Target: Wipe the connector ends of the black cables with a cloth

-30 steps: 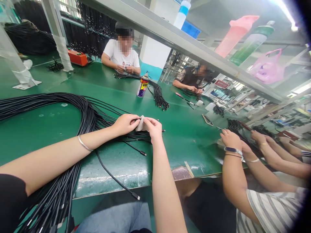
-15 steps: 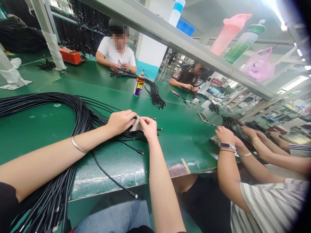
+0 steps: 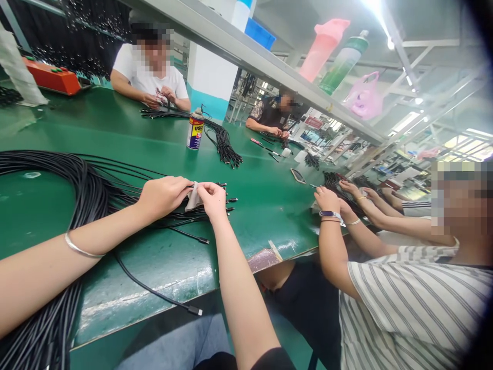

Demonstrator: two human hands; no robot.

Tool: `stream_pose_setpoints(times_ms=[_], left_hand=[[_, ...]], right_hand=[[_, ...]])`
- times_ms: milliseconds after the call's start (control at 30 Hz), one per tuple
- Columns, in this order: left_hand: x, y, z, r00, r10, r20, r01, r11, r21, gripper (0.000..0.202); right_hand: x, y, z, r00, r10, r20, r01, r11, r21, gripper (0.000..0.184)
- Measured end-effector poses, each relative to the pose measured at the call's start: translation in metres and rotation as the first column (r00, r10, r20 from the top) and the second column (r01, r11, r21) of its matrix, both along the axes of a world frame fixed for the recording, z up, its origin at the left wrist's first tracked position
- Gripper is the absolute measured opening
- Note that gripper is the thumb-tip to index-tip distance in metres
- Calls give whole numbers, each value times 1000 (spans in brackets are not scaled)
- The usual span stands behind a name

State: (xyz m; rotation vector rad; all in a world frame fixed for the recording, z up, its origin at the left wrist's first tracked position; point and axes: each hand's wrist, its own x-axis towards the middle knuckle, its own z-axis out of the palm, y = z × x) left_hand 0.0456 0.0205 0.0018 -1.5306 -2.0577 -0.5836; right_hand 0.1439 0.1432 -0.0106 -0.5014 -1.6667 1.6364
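Observation:
A small greyish-white cloth hangs between my hands above the cable ends. My right hand pinches the cloth with thumb and forefinger. Just left of it, my left hand is closed, its fingertips at a black cable beside the cloth; the grip itself is mostly hidden. Beneath both hands lies a thick bundle of black cables, curving across the table and over its front edge. Several metal-tipped plugs stick out past my right hand. One loose cable droops over the edge, its plug pointing right.
On the green table stand a spray can and, behind it, another cable bundle. A phone lies to the right. Co-workers sit opposite; a person in a striped shirt works close on my right. A shelf beam crosses overhead.
The view has swung to the right, so everything sits further left and more of the neighbour shows. My hands keep their hold at the cloth, with little change between them.

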Motion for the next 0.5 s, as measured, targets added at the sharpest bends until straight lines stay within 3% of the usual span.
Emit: stream_pose_setpoints(times_ms=[267,400,500], left_hand=[[1,2,2,999,-4,33,5,999,-41,37],[0,5,3,966,-73,248,89,995,-54,35],[-2,8,3,885,-121,449,148,989,-27,34]], right_hand=[[3,-3,2,1000,10,-10,-9,998,68,22],[4,-5,3,1000,13,18,-15,994,112,21],[5,-5,3,999,3,38,-9,990,138,20]])
